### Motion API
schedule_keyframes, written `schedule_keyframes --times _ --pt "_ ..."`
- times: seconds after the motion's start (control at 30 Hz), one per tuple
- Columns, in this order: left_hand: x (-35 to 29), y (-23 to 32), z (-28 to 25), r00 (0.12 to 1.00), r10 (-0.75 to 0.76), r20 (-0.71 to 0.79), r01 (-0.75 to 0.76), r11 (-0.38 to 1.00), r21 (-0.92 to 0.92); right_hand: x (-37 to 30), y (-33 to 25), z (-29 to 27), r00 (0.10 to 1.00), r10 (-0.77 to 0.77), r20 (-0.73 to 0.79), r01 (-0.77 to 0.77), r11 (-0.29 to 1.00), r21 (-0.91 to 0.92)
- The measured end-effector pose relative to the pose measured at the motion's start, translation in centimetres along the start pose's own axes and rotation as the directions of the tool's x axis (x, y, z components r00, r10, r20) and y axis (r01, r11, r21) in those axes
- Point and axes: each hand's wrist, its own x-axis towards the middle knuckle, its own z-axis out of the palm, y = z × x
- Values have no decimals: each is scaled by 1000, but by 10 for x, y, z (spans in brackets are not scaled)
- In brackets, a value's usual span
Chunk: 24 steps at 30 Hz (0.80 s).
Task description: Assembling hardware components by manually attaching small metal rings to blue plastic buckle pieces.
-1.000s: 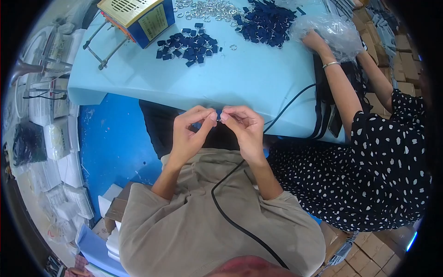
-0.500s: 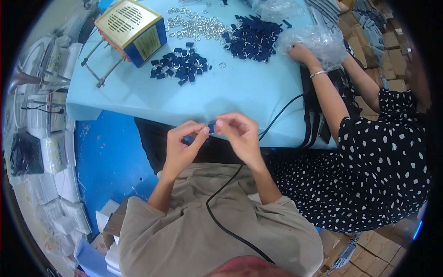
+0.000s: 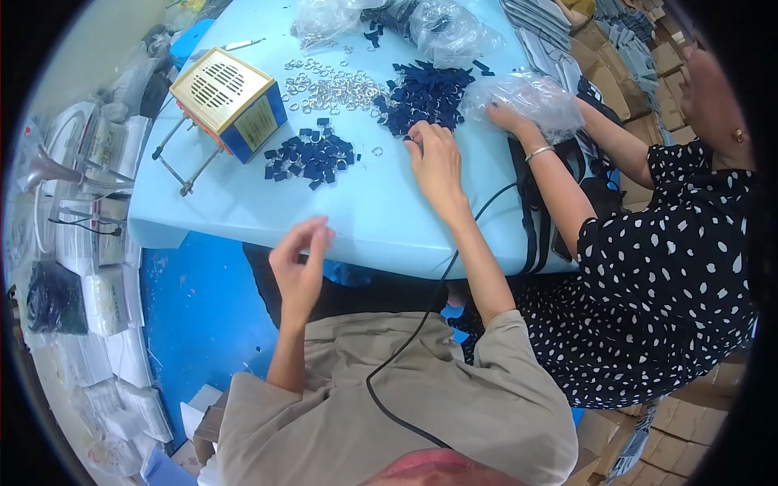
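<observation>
My right hand (image 3: pixel 438 168) reaches over the blue-covered table to the near edge of a heap of navy fabric tabs (image 3: pixel 425 91). Its thumb and fingers close on a small navy tab (image 3: pixel 408 138), mostly hidden by the fingertips. My left hand (image 3: pixel 298 263) hovers at the table's front edge, fingers loosely bent and thumb a little apart, with nothing visible in it. Left of the right hand lies a smaller pile of navy tabs with metal rings (image 3: pixel 310 154). Loose silvery rings (image 3: pixel 332 87) are scattered behind it, and a single ring (image 3: pixel 377 151) lies apart.
A yellow-and-blue box-shaped device (image 3: pixel 235 105) on metal legs stands at the table's left. Clear plastic bags (image 3: pixel 454 32) lie at the back. On the right, a co-worker's hand (image 3: pixel 510 120) is at another plastic bag (image 3: pixel 539 101). A black cable (image 3: pixel 454 263) crosses the table edge.
My hands, which were together around a small navy piece, have parted. The right has moved forward to the tab heap; the left has drawn slightly left and down. The view has shifted.
</observation>
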Motion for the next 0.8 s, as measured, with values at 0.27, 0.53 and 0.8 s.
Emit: schedule_keyframes --times 0.27,0.53,0.8 --pt "-22 -1 5 995 -70 75 76 994 -75 -37 -40 -30 965 183 189 -257 810 527" --pt "-6 16 18 953 -83 290 127 982 -137 -108 -92 -50 956 134 260 -291 518 805" --pt "-23 -1 17 957 -65 282 117 978 -172 -142 -89 -45 934 183 307 -357 503 787"
